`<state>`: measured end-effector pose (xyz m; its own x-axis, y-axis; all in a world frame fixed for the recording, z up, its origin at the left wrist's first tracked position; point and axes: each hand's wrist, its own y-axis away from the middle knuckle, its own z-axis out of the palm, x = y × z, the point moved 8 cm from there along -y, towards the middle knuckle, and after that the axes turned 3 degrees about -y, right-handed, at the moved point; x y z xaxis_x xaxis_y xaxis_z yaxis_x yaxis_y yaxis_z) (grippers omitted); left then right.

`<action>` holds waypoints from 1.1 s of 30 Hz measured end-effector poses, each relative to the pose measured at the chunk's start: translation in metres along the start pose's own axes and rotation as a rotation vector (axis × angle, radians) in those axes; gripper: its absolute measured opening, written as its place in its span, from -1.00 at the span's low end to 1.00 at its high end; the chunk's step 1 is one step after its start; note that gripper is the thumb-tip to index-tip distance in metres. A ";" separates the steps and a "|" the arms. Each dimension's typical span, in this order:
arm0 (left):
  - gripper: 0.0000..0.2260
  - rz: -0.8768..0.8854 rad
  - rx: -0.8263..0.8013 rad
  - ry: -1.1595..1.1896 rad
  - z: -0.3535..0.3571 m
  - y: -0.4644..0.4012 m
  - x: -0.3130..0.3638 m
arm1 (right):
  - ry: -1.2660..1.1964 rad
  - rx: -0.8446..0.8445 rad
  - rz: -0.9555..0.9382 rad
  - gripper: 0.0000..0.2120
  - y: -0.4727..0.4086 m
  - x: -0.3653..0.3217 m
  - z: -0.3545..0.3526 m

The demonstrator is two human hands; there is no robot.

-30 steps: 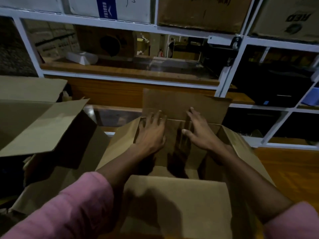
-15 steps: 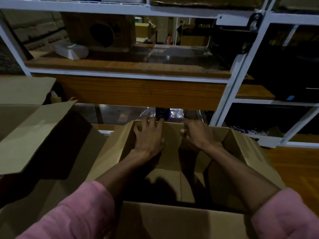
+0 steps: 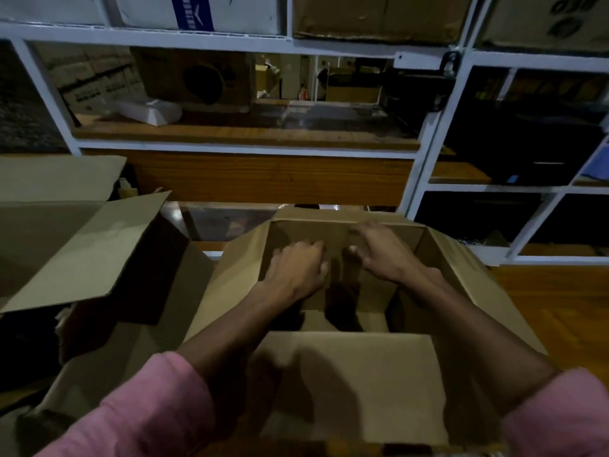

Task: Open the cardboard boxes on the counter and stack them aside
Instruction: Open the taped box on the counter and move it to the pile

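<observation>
Box [image 3: 346,390] sits open on the counter [image 3: 560,308], and both hands are reaching inside it. Left hand [image 3: 296,270] and right hand [image 3: 384,255] lie side by side on the far wall, fingers loosely curled and pressing the cardboard, not gripping anything. Off past the left fingers, another opened box [image 3: 82,252] stands with flaps up.

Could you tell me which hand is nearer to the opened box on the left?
Left. The left hand is inside the middle box, on the side toward the opened box; the right hand lies farther right.
</observation>
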<state>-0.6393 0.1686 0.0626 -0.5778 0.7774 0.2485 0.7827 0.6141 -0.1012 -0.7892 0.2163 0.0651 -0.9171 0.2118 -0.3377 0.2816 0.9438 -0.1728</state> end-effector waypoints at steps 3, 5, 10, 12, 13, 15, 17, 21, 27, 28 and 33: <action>-0.79 0.045 0.026 0.052 -0.012 0.043 0.016 | -0.042 -0.108 0.025 -0.75 0.043 -0.022 -0.005; -0.83 0.073 0.049 0.031 -0.017 0.071 0.023 | -0.093 -0.144 0.051 -0.82 0.075 -0.035 -0.008; -0.74 0.208 0.099 -0.054 -0.008 0.129 0.030 | -0.159 -0.092 0.132 -0.71 0.150 -0.052 -0.021; -0.71 0.232 0.082 -0.097 0.002 0.145 0.026 | -0.143 -0.108 0.142 -0.71 0.170 -0.056 -0.021; -0.70 0.238 0.083 -0.110 0.004 0.150 0.024 | -0.144 -0.122 0.147 -0.76 0.179 -0.056 -0.018; -0.71 0.239 0.107 -0.100 0.005 0.156 0.018 | -0.095 -0.153 0.143 -0.74 0.190 -0.058 -0.012; -0.75 0.240 0.146 -0.078 0.005 0.161 0.015 | -0.013 -0.165 0.145 -0.61 0.197 -0.059 -0.004; -0.81 0.210 0.215 -0.058 0.006 0.171 0.008 | 0.067 -0.040 0.135 -0.66 0.206 -0.054 0.002; -0.55 0.053 0.245 -0.143 0.014 0.177 -0.003 | 0.302 0.221 0.119 -0.70 0.223 -0.024 -0.009; -0.48 0.002 0.244 -0.147 0.016 0.177 -0.009 | 0.351 0.276 0.129 -0.65 0.228 -0.017 -0.015; -0.04 -0.110 0.190 -0.152 0.039 0.182 -0.030 | 0.277 0.229 0.311 -0.27 0.249 0.051 -0.019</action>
<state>-0.4886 0.2623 -0.0009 -0.6965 0.7072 0.1217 0.6639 0.6994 -0.2647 -0.7710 0.4670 0.0224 -0.8112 0.5646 -0.1520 0.5814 0.7513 -0.3123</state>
